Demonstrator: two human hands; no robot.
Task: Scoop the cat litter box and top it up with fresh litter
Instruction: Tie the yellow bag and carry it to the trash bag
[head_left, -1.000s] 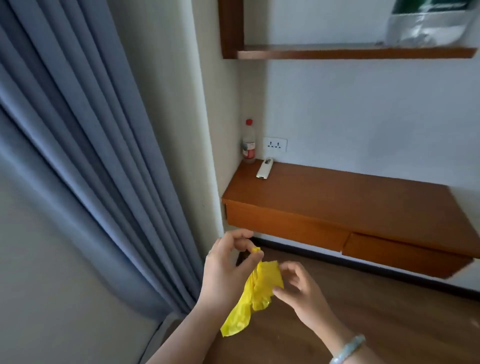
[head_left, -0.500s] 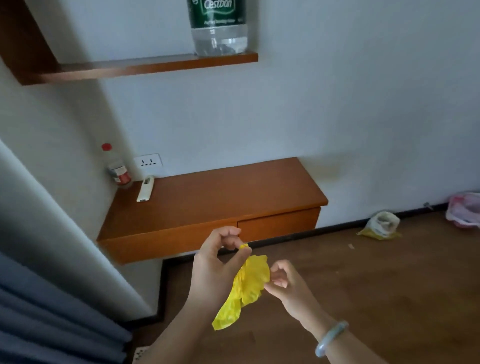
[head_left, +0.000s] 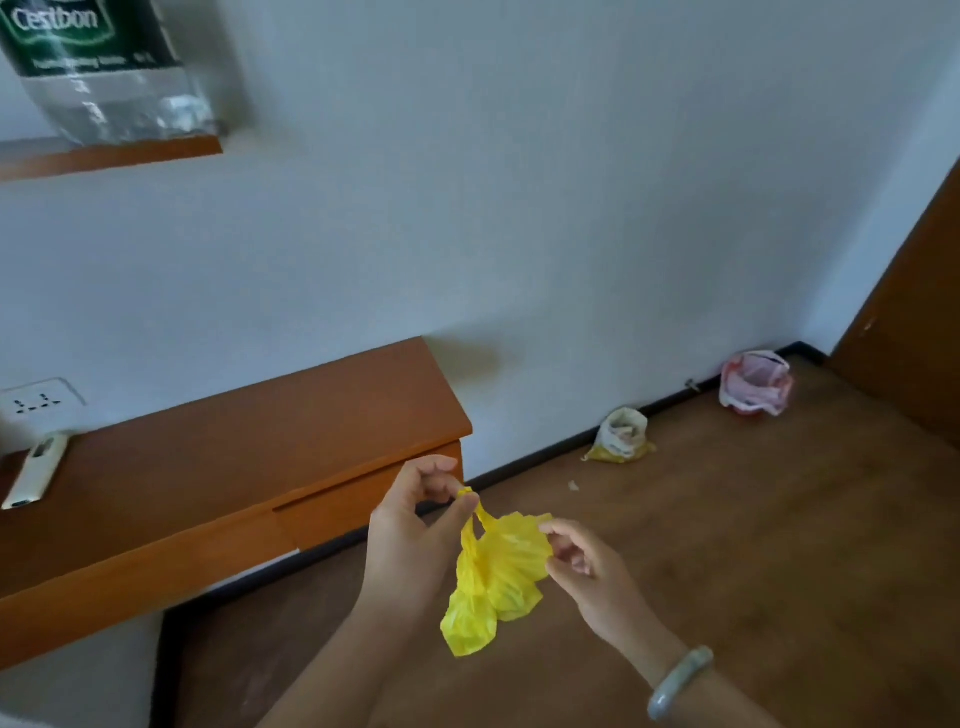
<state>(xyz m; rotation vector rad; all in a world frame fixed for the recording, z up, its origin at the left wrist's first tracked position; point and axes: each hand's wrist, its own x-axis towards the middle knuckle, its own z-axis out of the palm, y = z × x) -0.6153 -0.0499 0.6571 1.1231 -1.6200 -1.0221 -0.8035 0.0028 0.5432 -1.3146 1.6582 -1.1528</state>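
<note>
A crumpled yellow plastic bag (head_left: 496, 577) is pinched at its top by the left hand (head_left: 410, 540); its right edge is apparently pinched by the right hand (head_left: 592, 577), in front of the wooden desk (head_left: 223, 467).

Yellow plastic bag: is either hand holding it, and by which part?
Both. The left hand pinches a handle loop of the yellow plastic bag at the top; the right hand grips its crumpled upper edge.

Soft dim daylight, faint shadows on wall; slight blur, wide-angle edge distortion.
</note>
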